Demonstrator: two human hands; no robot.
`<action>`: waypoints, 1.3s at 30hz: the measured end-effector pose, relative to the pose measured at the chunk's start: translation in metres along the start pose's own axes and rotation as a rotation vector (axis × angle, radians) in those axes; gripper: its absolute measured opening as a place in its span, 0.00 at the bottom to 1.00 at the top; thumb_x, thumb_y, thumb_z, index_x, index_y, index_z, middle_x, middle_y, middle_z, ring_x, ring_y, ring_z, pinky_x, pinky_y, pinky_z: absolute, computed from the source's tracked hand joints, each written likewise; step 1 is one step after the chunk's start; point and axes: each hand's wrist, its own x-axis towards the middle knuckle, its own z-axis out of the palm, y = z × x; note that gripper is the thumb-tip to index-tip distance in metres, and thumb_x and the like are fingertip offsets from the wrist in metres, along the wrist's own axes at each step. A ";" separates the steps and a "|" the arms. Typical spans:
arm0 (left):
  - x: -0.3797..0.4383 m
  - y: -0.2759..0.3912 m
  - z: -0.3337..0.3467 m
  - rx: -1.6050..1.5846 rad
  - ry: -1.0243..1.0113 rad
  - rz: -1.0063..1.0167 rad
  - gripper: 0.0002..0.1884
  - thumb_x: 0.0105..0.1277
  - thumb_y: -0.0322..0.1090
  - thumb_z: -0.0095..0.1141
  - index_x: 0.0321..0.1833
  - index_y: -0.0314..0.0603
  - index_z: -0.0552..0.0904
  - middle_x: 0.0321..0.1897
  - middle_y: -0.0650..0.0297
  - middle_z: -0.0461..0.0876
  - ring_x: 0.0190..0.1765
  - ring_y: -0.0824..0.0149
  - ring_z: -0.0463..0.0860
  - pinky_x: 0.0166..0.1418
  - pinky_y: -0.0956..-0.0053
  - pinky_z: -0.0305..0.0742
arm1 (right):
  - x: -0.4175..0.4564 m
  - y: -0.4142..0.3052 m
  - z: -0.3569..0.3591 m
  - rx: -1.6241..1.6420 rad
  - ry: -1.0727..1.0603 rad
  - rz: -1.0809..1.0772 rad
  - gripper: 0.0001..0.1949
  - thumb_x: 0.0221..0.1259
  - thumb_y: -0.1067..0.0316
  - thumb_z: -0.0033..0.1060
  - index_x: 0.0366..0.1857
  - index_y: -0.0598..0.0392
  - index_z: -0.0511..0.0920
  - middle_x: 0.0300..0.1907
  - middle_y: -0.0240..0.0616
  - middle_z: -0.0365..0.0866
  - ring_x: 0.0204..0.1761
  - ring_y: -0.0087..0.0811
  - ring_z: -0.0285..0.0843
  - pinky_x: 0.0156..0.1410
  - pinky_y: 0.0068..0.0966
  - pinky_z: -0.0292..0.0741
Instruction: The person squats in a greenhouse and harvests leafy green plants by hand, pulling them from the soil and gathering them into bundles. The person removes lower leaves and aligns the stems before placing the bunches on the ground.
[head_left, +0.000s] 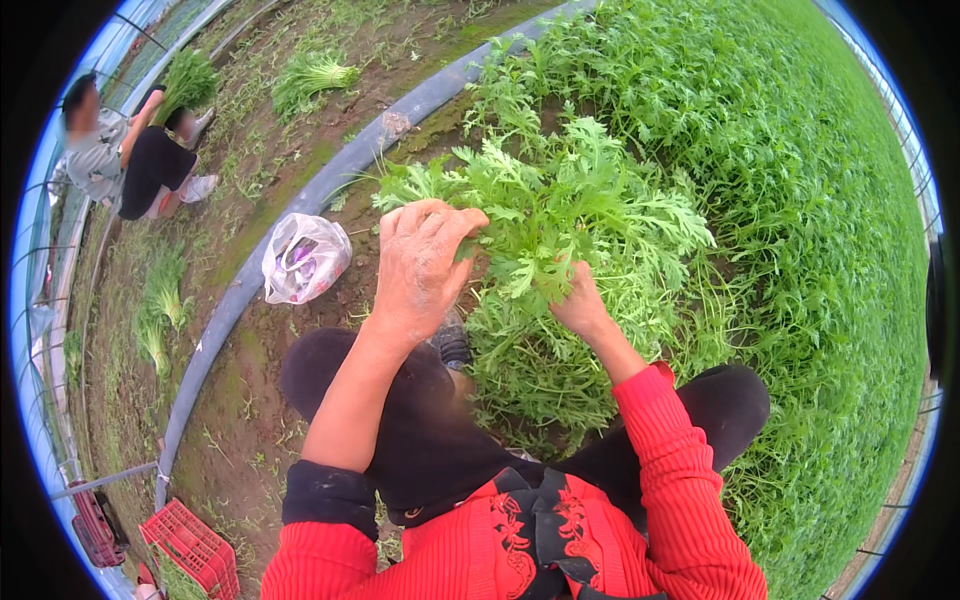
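Observation:
My right hand (581, 300) is closed around the lower part of a bunch of leafy greens (555, 202) with deeply cut leaves, its fingers partly hidden by the leaves. At the bunch's left side is my left hand (427, 262), back up and fingers bent, touching or very near the leaves; its fingertips are hidden, so I cannot tell whether it grips any. Below both hands, loose cut greens (540, 382) lie heaped on the soil between my knees.
Dense greens (810, 225) grow on the right. A grey hose (300, 202) curves along the left, beside a white plastic bag (306, 259). Beyond it lie tied bunches (315, 79) and a red plastic crate (191, 547). A co-worker (127, 150) squats at upper left, holding greens.

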 end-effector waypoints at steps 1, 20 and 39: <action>-0.002 -0.008 -0.001 0.033 -0.024 -0.003 0.16 0.51 0.26 0.64 0.44 0.48 0.82 0.41 0.67 0.82 0.53 0.60 0.76 0.58 0.63 0.65 | -0.001 0.004 0.000 -0.035 0.029 0.002 0.11 0.60 0.63 0.59 0.44 0.55 0.78 0.40 0.48 0.78 0.44 0.49 0.75 0.46 0.41 0.73; 0.004 0.011 -0.006 0.139 0.113 0.218 0.19 0.44 0.22 0.63 0.40 0.54 0.85 0.53 0.64 0.77 0.59 0.54 0.73 0.59 0.60 0.64 | -0.026 -0.002 -0.006 0.432 0.125 -0.042 0.19 0.60 0.73 0.56 0.56 0.55 0.74 0.51 0.44 0.77 0.48 0.42 0.77 0.55 0.33 0.72; -0.013 0.028 -0.043 -0.703 0.006 0.011 0.04 0.56 0.30 0.65 0.34 0.44 0.87 0.49 0.61 0.82 0.55 0.61 0.78 0.62 0.65 0.68 | -0.029 0.053 -0.009 -0.266 -0.207 0.403 0.20 0.62 0.51 0.56 0.54 0.47 0.76 0.52 0.46 0.78 0.59 0.47 0.72 0.63 0.41 0.69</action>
